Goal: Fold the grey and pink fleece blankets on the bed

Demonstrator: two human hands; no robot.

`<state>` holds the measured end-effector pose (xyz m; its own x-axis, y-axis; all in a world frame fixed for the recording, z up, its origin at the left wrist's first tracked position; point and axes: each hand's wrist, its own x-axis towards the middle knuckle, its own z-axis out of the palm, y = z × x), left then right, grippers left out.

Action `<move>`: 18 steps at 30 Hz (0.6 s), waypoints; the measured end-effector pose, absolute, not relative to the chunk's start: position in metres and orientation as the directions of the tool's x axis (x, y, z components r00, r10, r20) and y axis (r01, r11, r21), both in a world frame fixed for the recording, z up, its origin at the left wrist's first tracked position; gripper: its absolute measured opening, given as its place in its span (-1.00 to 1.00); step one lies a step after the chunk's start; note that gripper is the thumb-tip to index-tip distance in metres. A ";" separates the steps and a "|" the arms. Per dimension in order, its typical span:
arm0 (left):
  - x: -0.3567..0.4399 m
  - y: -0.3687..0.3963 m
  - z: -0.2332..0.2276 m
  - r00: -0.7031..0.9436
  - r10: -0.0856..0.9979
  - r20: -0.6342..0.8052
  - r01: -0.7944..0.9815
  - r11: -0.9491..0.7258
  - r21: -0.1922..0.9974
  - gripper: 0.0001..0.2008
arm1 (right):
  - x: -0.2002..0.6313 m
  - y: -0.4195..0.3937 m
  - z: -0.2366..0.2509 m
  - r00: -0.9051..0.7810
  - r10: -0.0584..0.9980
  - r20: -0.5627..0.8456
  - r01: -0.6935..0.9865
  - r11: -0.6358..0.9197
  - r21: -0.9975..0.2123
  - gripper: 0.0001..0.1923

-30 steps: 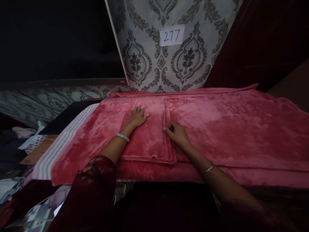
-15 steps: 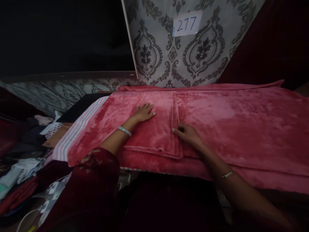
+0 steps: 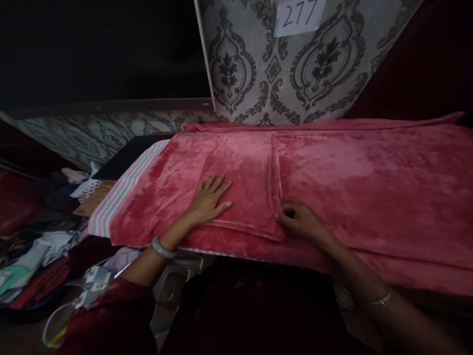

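A folded pink plush cloth (image 3: 247, 167) lies flat on a larger pink plush blanket (image 3: 369, 197), its double hem running along the right side and front. My left hand (image 3: 207, 201) rests palm down with fingers spread on the cloth's left front part. At the right front edge, my right hand (image 3: 298, 215) has thumb and fingers curled together in a pinch on the hem of the folded cloth. The blanket's left end shows a striped border (image 3: 127, 187).
A large dark screen (image 3: 107, 49) hangs at the back left above a black flat surface (image 3: 135, 153). A paper marked 277 (image 3: 299, 17) is on the patterned wall. Piled clothes (image 3: 40, 266) and a white power strip (image 3: 95, 281) lie lower left.
My left hand has slid toward me and left across the folded cloth, fingers spreading wider. My right hand stays at the right hem, slightly nearer the front corner. The view has shifted a little.
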<state>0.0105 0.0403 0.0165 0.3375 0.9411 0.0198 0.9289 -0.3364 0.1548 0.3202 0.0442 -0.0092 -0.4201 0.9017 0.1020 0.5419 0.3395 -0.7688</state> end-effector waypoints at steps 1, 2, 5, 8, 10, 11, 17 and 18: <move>0.011 0.039 0.017 0.348 0.936 0.048 0.923 -0.351 0.158 -0.34 | 0.321 0.043 -0.009 -0.422 0.901 0.101 0.529 0.335 -0.780 -0.60; 0.013 0.037 0.019 0.373 0.925 0.079 0.911 -0.381 0.160 -0.34 | 0.321 0.042 -0.008 -0.423 0.901 0.101 0.516 0.331 -0.790 -0.60; 0.028 0.023 0.023 0.532 0.825 0.190 0.811 -0.562 0.164 -0.33 | 0.322 0.041 -0.008 -0.417 0.901 0.119 0.478 0.328 -0.815 -0.59; 0.054 0.007 0.021 0.671 0.677 0.302 0.675 -0.726 0.127 -0.42 | 0.322 0.041 -0.009 -0.402 0.908 0.118 0.442 0.305 -0.844 -0.60; 0.073 0.000 0.017 0.705 0.612 0.360 0.631 -0.772 0.078 -0.54 | 0.322 0.041 -0.010 -0.389 0.915 0.108 0.423 0.281 -0.862 -0.58; 0.082 -0.002 0.015 0.711 0.593 0.377 0.622 -0.781 0.057 -0.59 | 0.322 0.042 -0.010 -0.382 0.918 0.105 0.416 0.272 -0.868 -0.57; 0.105 0.001 0.011 0.721 0.565 0.402 0.614 -0.789 0.007 -0.74 | 0.319 0.046 -0.008 -0.338 0.939 0.059 0.403 0.200 -0.893 -0.51; 0.105 0.001 0.010 0.710 0.552 0.437 0.610 -0.792 0.010 -0.73 | 0.318 0.046 -0.008 -0.328 0.944 0.047 0.398 0.183 -0.899 -0.50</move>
<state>0.1051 0.0012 0.0099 0.7103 0.5522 0.4366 0.6100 -0.7923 0.0097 0.3178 0.0464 -0.0075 -0.3280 0.9435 0.0465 0.3978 0.1826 -0.8991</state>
